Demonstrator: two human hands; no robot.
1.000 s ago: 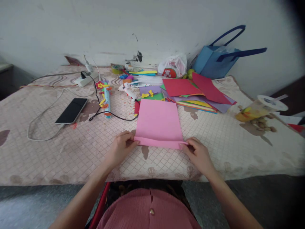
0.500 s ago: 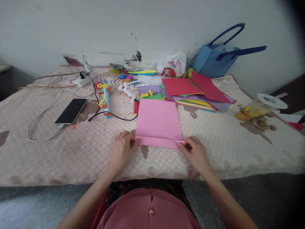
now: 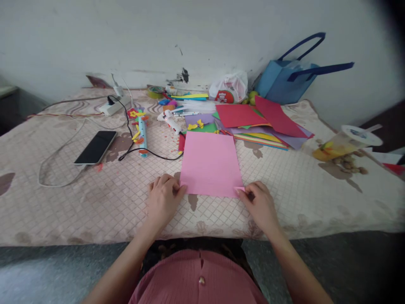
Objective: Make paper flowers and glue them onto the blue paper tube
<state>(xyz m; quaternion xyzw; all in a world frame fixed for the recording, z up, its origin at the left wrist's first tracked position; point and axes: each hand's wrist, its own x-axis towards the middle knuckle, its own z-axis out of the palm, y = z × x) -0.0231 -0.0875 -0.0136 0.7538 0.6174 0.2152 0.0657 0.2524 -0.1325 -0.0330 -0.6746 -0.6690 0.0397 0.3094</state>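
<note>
A pink sheet of paper [image 3: 211, 158] lies flat on the patterned tablecloth [image 3: 95, 211] in front of me, its near edge folded over in a narrow strip. My left hand [image 3: 165, 197] pinches the near left corner between thumb and fingers. At the near right corner my right hand [image 3: 258, 202] grips the fold in the same way, with a small flap showing by the thumb. Just beyond the sheet's far left side rests a white glue gun [image 3: 171, 121] with a black cord.
Stacked coloured sheets [image 3: 240, 116] lie beyond on the right. On the left are a phone [image 3: 95, 147] with its cable, a decorated blue stick [image 3: 142, 135] and a power strip [image 3: 114, 105]. A drink cup [image 3: 343, 143] and a blue bag [image 3: 283, 82] stand at right.
The folded strip along the near edge stood out clearly before; now its crease is faint except at the corners. Both hands keep nearly the same place.
</note>
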